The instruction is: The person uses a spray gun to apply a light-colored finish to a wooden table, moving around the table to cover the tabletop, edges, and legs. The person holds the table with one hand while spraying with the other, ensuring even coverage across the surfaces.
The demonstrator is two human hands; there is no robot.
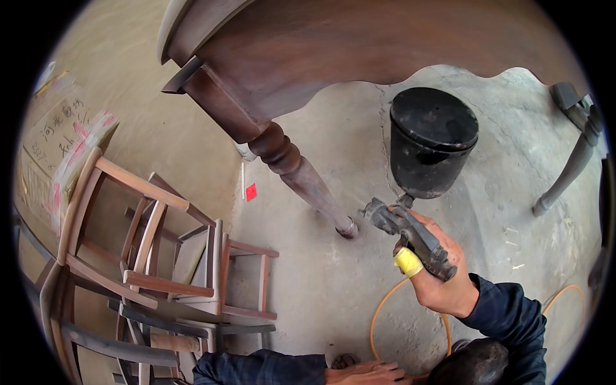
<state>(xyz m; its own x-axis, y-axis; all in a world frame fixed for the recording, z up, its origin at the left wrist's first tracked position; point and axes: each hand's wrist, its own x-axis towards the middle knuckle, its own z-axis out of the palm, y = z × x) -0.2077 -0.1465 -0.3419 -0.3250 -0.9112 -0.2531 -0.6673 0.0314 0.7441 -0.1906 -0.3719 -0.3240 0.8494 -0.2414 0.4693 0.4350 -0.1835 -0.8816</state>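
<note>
My right hand (443, 276) is wrapped round a dark spray gun (417, 237), with yellow tape round the thumb. A black cup (427, 167), paint-stained, appears joined at its base to the gun. The nozzle points left at the lower part of a turned table leg (308, 183), with a gap between them. That leg belongs to a dark brown wooden table (359, 45) with a wavy-edged apron. At the bottom edge, my left hand (369, 372) shows partly, fingers stretched out and nothing visible in them.
Several wooden chair frames (144, 289) are stacked at the left, beside a taped cardboard box (64, 154). An orange hose (373, 321) loops over the concrete floor (321, 282). Another table leg (564, 170) stands at the right. A red scrap (251, 192) lies near the wall.
</note>
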